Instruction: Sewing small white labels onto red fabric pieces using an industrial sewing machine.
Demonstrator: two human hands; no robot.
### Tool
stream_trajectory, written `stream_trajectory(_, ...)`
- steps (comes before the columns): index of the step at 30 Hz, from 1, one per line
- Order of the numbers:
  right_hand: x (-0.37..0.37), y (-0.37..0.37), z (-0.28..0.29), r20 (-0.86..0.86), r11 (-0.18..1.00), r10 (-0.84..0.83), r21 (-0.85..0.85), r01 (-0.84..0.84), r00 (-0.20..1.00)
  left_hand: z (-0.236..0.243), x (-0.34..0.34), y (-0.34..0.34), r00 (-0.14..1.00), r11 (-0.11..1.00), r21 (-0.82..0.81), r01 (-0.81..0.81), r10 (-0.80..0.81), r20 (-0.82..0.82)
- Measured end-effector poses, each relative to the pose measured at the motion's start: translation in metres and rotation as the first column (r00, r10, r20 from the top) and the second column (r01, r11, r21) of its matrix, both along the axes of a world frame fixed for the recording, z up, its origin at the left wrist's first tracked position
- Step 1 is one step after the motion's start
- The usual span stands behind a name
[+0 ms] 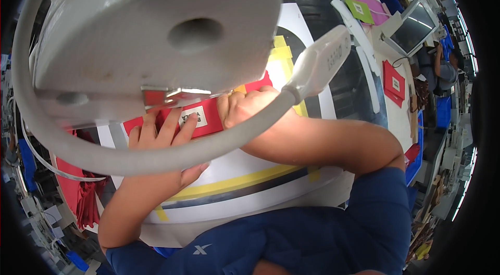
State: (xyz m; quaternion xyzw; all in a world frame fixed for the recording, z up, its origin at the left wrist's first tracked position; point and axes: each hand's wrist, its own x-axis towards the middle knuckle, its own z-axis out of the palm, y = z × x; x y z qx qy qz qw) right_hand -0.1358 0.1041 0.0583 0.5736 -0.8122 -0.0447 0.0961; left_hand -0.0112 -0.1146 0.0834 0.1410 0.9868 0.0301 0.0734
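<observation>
Left hand is lying palm down with its fingers spread and gripping nothing, the fingertips resting on the left part of the red piece, with one finger at the edge of the white label. Right hand is bending its fingers inward and resting against the piece just right of the label; whether it is pinching the red material cannot be told. So the piece is lying under and between the two hands, its label showing in the gap, while the machine is hanging over its far edge and hiding part of it. A thick grey cable is curving across the view in front of the left hand, leading to a white lamp near the right hand. Below both hands, a yellow strip is running along the white worktop. More red pieces are lying well apart at the right, near a monitor.
</observation>
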Motion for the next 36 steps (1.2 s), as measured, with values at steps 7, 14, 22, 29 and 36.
stream_trajectory(7,0.003,0.001,0.000,0.225,0.998,-0.051,0.041,0.043,0.973,-0.007,-0.019,0.007,1.000,0.998,0.060,-0.027,0.027,-0.007)
stream_trajectory(14,0.002,0.042,-0.008,0.360,0.986,0.034,-0.167,0.028,0.932,-0.029,-0.036,0.016,0.989,0.978,0.174,-0.118,0.100,0.106)
stream_trajectory(22,0.000,0.042,-0.017,0.423,0.965,0.094,-0.260,0.021,0.901,-0.026,-0.046,0.020,0.993,0.974,0.225,-0.004,0.031,-0.115)
stream_trajectory(29,-0.010,0.041,-0.014,0.414,0.912,0.155,-0.409,0.032,0.897,-0.030,-0.046,0.015,0.995,0.964,0.267,0.001,0.025,-0.095)
stream_trajectory(36,-0.009,0.036,-0.013,0.453,0.957,0.140,-0.290,-0.003,0.881,-0.032,-0.045,0.015,0.996,0.968,0.248,-0.040,0.059,-0.071)
